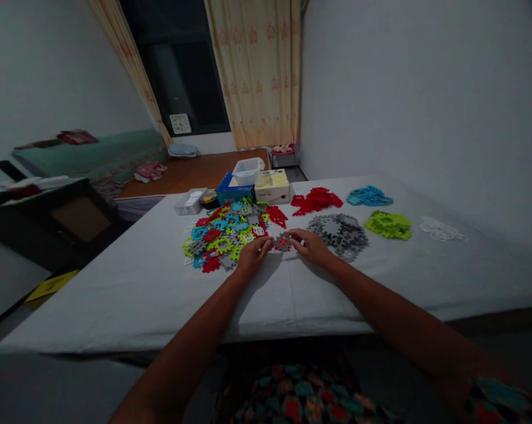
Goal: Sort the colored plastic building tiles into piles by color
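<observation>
Between my two hands is a grey gear-shaped plastic piece (284,241) with red showing at its middle. My left hand (253,254) pinches its left edge, and my right hand (309,246) pinches the right edge. Whether the red belongs to a second piece, I cannot tell. Left of my left hand lies a mixed pile of red, blue, green, grey and white pieces (224,240). Just beyond my right hand is a heap of grey gear pieces (340,232). A red heap (318,201) lies farther back.
Toward the right lie a blue heap (369,195), a green heap (388,225) and white pieces (442,228). At the back stand a blue box (235,191), a yellow-white box (272,187), a clear plastic tub (247,171) and a white box (190,202). A white cloth covers the table (160,300).
</observation>
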